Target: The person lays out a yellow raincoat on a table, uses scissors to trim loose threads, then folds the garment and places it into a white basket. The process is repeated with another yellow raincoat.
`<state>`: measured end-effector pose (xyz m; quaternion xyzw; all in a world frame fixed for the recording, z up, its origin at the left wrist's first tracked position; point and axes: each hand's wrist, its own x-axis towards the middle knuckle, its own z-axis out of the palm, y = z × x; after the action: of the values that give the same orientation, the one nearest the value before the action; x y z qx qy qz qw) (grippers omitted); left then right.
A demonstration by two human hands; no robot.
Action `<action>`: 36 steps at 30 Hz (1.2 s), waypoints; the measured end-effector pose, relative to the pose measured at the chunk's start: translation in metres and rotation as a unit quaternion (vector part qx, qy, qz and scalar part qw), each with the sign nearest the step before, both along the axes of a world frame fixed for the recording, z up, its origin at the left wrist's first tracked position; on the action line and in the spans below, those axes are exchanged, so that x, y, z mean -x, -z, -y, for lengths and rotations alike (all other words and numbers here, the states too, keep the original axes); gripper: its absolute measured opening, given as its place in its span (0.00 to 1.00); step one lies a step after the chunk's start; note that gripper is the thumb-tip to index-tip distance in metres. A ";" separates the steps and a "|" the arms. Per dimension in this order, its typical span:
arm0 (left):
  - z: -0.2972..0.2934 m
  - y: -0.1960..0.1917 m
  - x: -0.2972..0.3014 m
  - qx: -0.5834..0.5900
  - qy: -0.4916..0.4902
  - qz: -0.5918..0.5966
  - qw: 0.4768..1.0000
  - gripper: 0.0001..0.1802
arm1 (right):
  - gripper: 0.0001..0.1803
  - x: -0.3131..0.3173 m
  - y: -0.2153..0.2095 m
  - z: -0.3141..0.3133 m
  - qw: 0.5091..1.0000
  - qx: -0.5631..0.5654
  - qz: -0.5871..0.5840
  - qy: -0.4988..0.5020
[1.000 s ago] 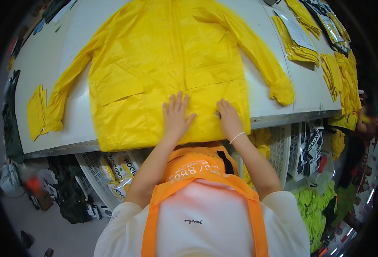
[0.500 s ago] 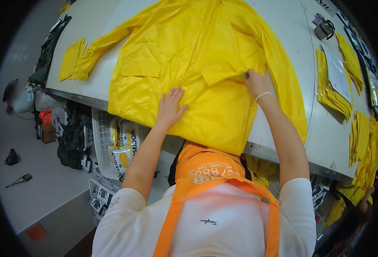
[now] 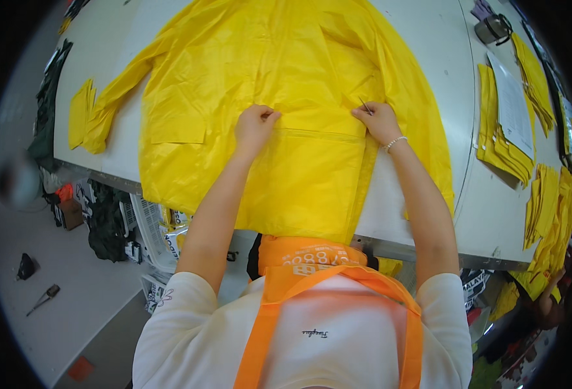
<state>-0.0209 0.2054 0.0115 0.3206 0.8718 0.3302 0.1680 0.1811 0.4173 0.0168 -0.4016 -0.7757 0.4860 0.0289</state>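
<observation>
Left hand (image 3: 255, 131), right hand (image 3: 379, 122) — fingers pinching pocket flap (image 3: 317, 121) of yellow jacket (image 3: 218, 84), thin dark tool (image 3: 366, 106) in right

We're up at head height, one upright wide fisheye, facing steeply down: white shirt (image 3: 357, 343) close below, yellow jacket (image 3: 292, 84) just beyond, the table (image 3: 477, 214) curving away!

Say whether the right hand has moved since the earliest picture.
Yes: the right hand has moved forward, away from the person and farther in from the table edge.
</observation>
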 end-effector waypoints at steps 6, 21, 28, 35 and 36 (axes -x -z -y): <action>-0.002 0.008 0.005 -0.018 -0.029 0.077 0.996 0.11 | 0.16 -0.004 -0.003 0.005 0.998 0.039 -0.037 0.038; 0.053 -0.040 -0.109 -0.090 0.212 -0.181 0.956 0.08 | 0.22 -0.335 -0.019 0.072 0.870 0.029 -0.039 0.490; -0.010 -0.100 -0.222 -0.083 0.256 0.361 0.893 0.33 | 0.16 -0.204 -0.081 0.165 0.922 -0.116 -0.215 0.301; 0.006 -0.110 -0.199 -0.176 0.139 0.696 0.682 0.23 | 0.16 -0.201 -0.128 0.170 0.921 -0.083 -0.263 0.275; 0.008 -0.111 -0.199 -0.179 0.142 0.697 0.679 0.23 | 0.16 -0.198 -0.128 0.169 0.926 -0.099 -0.259 0.257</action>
<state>0.1784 0.1973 0.1229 0.1410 0.3708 0.5799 0.7116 0.3795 0.2481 0.1444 -0.4425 -0.6556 0.4694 0.3925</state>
